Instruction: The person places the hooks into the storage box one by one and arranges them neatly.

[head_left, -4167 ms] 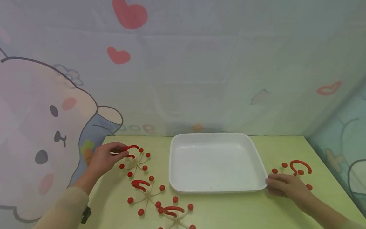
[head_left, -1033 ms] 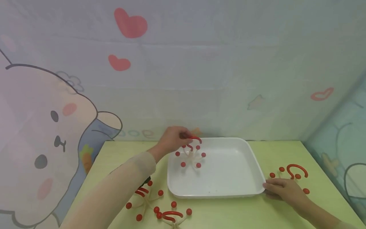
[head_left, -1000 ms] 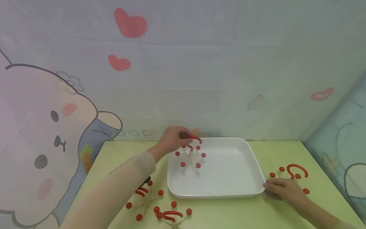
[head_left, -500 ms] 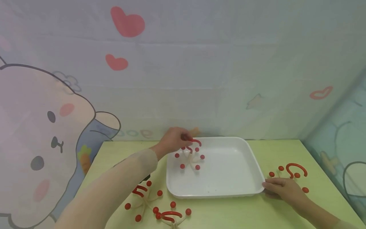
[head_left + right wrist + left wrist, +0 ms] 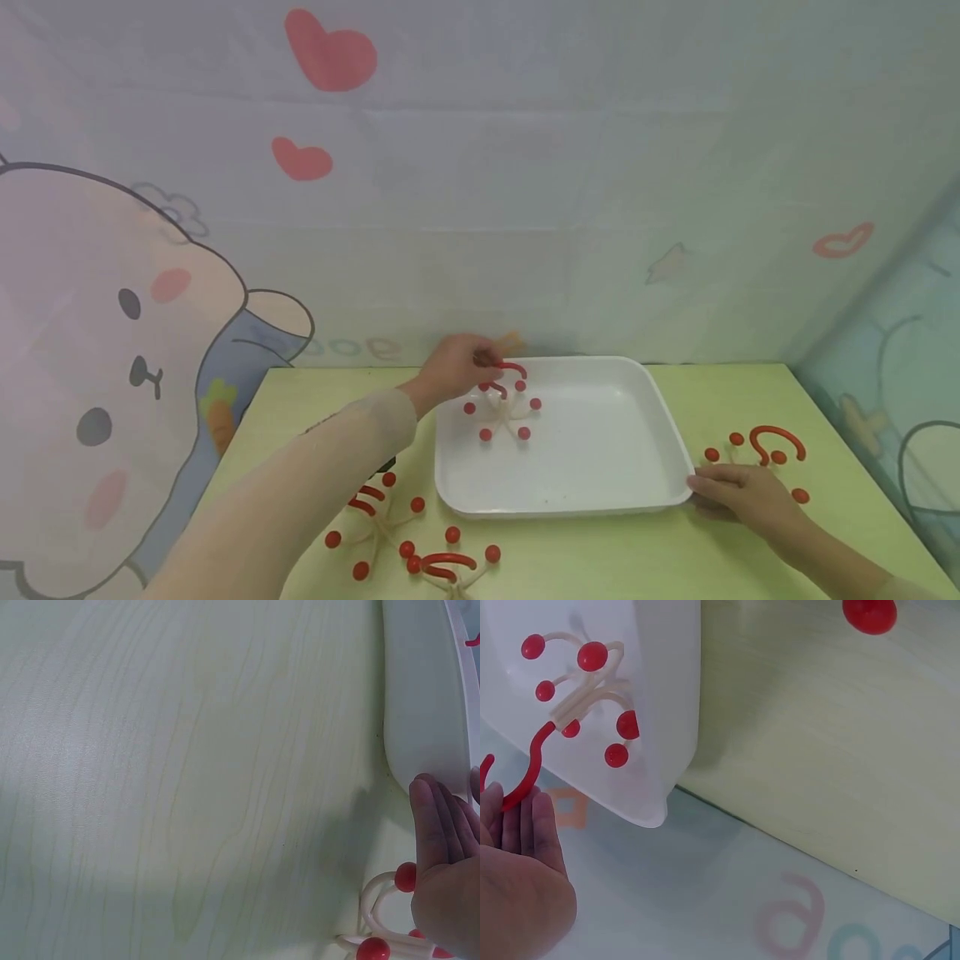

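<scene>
My left hand (image 5: 453, 367) pinches the red curved handle of a head massager (image 5: 505, 408) at the back left of the white tray (image 5: 562, 511). Its pale prongs with red ball tips spread low over the tray floor. The left wrist view shows the massager (image 5: 577, 705) inside the tray wall, handle toward the fingers. At the tray's front right corner, my right hand (image 5: 750, 497) holds the rim between thumb and fingers. Its fingers (image 5: 435, 817) lie along the outer wall in the right wrist view. The right hand partly hides another massager (image 5: 780, 433).
Two more head massagers stand front left: one (image 5: 381, 525) partly behind the left sleeve (image 5: 300, 492), the other (image 5: 453, 562) cut off by the view's lower edge. The pale green table (image 5: 600, 550) meets a printed cloth backdrop (image 5: 525, 208) right behind the tray.
Since the oldest frame, my left hand has carried the head massager right from the table's back left over the tray. In the last second it has barely shifted. My right hand keeps the tray corner.
</scene>
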`<state>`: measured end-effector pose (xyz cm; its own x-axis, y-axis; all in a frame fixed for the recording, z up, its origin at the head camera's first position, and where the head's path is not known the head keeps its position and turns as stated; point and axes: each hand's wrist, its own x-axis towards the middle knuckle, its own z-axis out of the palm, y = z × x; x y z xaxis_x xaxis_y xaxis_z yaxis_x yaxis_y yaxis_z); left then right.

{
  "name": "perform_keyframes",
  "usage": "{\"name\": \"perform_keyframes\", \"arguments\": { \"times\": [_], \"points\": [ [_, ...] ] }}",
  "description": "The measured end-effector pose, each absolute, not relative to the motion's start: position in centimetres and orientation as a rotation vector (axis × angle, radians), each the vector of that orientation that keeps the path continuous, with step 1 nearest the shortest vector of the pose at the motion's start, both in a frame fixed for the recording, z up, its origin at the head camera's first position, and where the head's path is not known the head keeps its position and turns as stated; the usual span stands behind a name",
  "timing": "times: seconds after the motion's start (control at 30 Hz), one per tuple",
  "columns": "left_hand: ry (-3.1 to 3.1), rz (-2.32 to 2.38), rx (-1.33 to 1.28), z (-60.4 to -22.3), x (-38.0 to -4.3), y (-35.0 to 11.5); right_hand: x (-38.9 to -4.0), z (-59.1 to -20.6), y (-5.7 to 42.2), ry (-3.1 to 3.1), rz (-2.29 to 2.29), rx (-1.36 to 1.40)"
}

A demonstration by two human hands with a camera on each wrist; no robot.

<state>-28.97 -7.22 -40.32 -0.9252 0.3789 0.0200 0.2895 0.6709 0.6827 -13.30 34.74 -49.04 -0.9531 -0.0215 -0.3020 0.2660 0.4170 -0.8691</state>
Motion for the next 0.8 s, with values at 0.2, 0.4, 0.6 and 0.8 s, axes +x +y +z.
{"name": "perform_keyframes", "arguments": {
  "times": [0.2, 0.4, 0.6, 0.8],
  "points": [
    [2.771, 1.084, 0.585, -40.6, -29.1, -7.8, -13.4, -49.1, 34.7, 2.411, -1.548, 0.238],
    [2.725, 1.115, 0.607, -40.6, -29.2, -8.3, -13.3, -49.3, 34.9, 2.390, -1.566, 0.230],
    [2.712, 1.109, 0.653, -40.5, -29.3, -8.8, -13.2, -49.3, 35.1, 2.327, -1.611, 0.191],
    [2.735, 1.031, 0.765, -39.6, -29.3, -9.9, -13.2, -49.3, 35.0, 2.342, -1.601, 0.198]
  ]
}}
